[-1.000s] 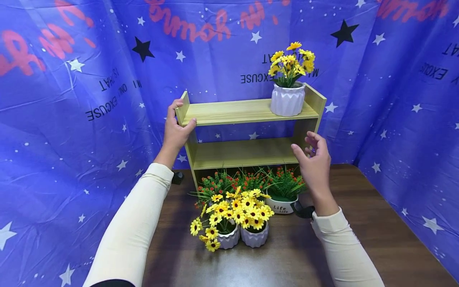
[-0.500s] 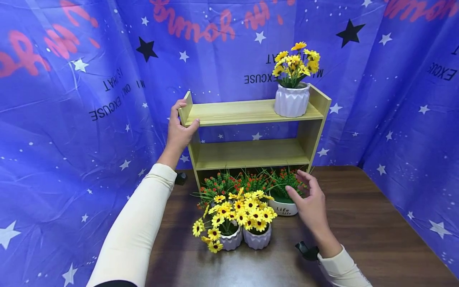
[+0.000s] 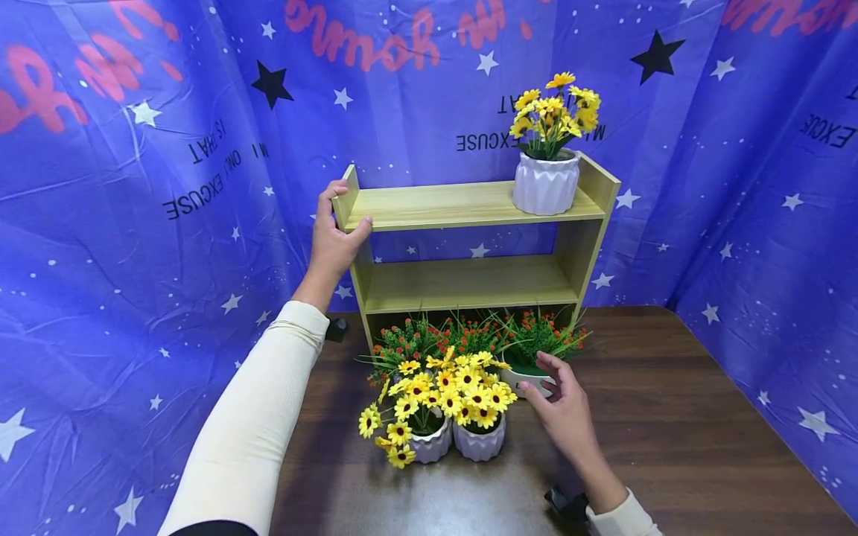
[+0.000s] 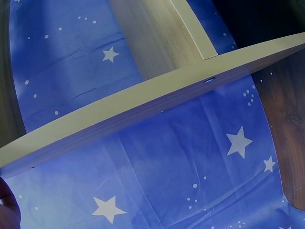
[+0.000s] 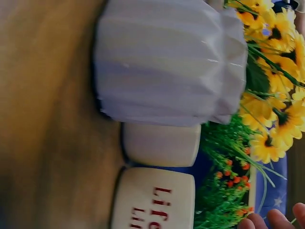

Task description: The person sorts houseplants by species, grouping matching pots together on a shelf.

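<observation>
My left hand (image 3: 333, 242) grips the upper left corner of a light wooden two-tier shelf (image 3: 462, 279), thumb at the front edge and fingers around the side panel. In the left wrist view the side panel (image 4: 143, 98) crosses diagonally. My right hand (image 3: 563, 417), fingers loosely bent and holding nothing, hovers just right of two pots of yellow daisies, the left pot (image 3: 432, 444) and the right pot (image 3: 480, 443). It partly covers a white "Life" planter (image 3: 512, 378). In the right wrist view, a ribbed pot (image 5: 167, 62) looms close, with fingertips (image 5: 279, 219) at the lower right corner.
Another pot of yellow daisies (image 3: 546, 182) stands on the shelf top's right end. Red-flowered green plants (image 3: 405, 346) line the shelf's foot. Everything stands on a dark wooden table (image 3: 670, 394), with a blue starry curtain (image 3: 415, 112) behind and at both sides.
My right hand has come down from beside the shelf's right side, past the "Life" planter, toward the front daisy pots. My left hand keeps its grip on the shelf corner.
</observation>
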`<state>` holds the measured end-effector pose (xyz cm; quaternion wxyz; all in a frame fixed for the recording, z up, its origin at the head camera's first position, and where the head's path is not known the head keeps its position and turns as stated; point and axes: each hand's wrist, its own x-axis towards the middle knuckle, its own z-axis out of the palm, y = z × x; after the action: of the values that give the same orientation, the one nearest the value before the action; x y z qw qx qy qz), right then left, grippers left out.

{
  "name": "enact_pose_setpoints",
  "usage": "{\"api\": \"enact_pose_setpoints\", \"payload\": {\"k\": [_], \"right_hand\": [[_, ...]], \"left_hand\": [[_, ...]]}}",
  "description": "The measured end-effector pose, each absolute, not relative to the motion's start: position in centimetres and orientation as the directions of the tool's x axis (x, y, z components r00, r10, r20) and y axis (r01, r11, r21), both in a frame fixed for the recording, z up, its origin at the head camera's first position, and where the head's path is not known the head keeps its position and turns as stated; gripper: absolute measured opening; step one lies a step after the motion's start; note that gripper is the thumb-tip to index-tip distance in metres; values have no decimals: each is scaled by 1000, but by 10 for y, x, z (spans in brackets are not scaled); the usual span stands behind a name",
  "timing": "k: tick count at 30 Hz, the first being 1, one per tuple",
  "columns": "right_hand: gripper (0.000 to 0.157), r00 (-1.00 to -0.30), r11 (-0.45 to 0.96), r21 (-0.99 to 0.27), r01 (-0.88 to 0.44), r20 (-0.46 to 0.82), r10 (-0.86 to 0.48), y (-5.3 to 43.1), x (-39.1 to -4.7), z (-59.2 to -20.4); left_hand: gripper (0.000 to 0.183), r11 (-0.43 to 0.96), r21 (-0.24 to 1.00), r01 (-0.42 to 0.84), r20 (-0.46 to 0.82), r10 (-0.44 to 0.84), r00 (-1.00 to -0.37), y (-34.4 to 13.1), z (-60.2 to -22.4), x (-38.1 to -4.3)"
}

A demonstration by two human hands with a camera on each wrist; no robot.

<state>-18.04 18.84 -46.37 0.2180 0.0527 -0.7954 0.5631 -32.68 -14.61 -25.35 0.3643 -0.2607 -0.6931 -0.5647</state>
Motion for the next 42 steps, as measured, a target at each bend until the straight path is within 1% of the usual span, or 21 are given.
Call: {"api": "enact_pose_setpoints", "payload": {"k": [5, 11, 17, 21, 24, 26, 31, 34, 37, 42], "right_hand": [[54, -924, 340, -887, -312, 367, 108, 184, -177, -477], [53, -946, 380, -882, -280, 320, 44, 180, -167, -492], [55, -976, 400, -896, -194, 215, 8, 173, -159, -498], [51, -986, 417, -895, -159, 169, -14, 168, -156, -501], [49, -987, 405, -900, -159, 156, -40, 165, -154, -505], [50, -988, 384, -910, -156, 145, -58, 164, -153, -508], [56, -987, 272, -952, -142, 117, -107, 160, -153, -513], [58, -991, 239, -964, -113, 93, -94, 156, -154, -514], [58, -994, 236, -967, -97, 84, -63, 153, -156, -515], [67, -994, 247, -963, -109, 104, -33, 149, -158, -517]], "left_hand": [[49, 227, 590, 775, 802, -51, -595, -146, -253, -327], [49, 238, 578, 780, 810, -56, -583, -146, -255, -330], [49, 227, 589, 775, 802, -52, -594, -147, -253, -328], [48, 222, 593, 774, 799, -48, -599, -146, -252, -327], [48, 222, 595, 772, 798, -48, -601, -146, -253, -327], [48, 221, 602, 768, 793, -49, -607, -146, -253, -327], [49, 208, 616, 760, 783, -50, -620, -146, -254, -328], [50, 196, 626, 755, 776, -55, -629, -146, -254, -328], [51, 186, 619, 763, 782, -58, -620, -146, -253, -329], [51, 197, 599, 776, 797, -57, -601, -145, -253, -329]]}}
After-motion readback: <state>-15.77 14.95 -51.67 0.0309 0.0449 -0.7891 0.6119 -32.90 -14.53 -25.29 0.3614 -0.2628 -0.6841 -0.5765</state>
